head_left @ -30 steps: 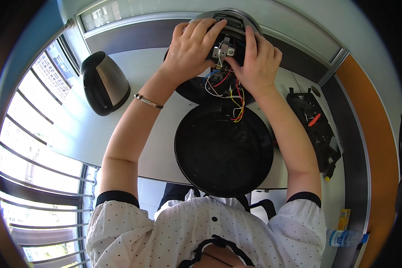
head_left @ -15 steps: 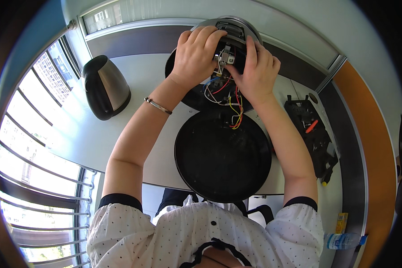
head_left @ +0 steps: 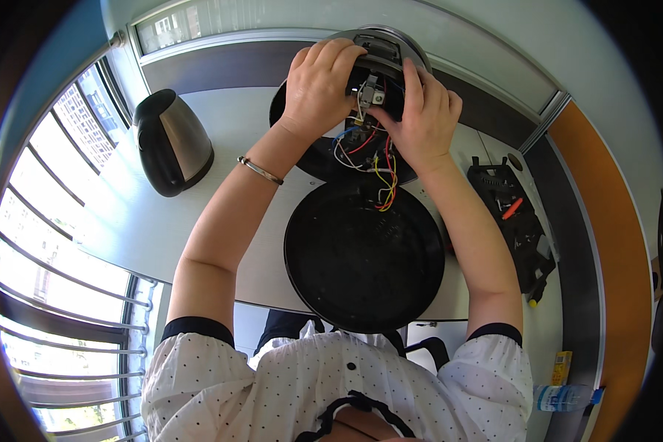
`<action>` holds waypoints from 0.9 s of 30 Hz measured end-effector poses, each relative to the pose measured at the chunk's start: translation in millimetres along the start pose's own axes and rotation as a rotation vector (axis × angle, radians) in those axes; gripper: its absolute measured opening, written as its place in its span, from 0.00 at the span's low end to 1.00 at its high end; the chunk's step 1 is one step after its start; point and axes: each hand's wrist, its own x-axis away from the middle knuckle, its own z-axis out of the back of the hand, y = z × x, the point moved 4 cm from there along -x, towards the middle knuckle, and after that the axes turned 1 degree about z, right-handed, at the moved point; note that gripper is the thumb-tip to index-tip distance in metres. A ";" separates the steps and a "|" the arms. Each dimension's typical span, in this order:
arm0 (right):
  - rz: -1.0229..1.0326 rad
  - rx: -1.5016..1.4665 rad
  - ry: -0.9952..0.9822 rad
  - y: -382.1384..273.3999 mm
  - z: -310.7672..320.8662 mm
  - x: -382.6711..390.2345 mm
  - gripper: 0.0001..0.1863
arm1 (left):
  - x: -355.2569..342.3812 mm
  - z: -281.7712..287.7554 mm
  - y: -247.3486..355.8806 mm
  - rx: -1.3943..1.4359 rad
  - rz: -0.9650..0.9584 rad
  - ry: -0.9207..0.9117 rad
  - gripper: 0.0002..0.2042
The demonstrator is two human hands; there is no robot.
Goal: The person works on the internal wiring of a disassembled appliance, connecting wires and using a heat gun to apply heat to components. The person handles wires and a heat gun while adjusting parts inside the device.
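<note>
Both hands sit slightly higher on the opened round black appliance body (head_left: 324, 151): left hand (head_left: 318, 87) grips its rim, right hand (head_left: 420, 118) fingers pinch the small metal connector (head_left: 372, 94); coloured wires (head_left: 379, 173) remain loose, black round base cover (head_left: 362, 254) still off on the worktop (head_left: 162, 221).

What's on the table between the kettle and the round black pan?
In the head view, the person's left forearm with a thin bracelet crosses above it; the white table between kettle and round black pan is otherwise bare.
</note>
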 end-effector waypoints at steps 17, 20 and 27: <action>0.064 -0.024 -0.058 16.6 9.2 -13.6 0.41 | 1.0 0.6 -1.5 0.004 0.002 -0.012 0.31; 0.039 -0.002 -0.068 13.8 8.7 -13.7 0.42 | 1.3 1.7 -0.2 0.006 0.002 -0.003 0.30; 0.002 -0.006 -0.073 15.6 7.0 -12.8 0.41 | 1.5 -0.8 -1.9 0.017 -0.009 0.002 0.31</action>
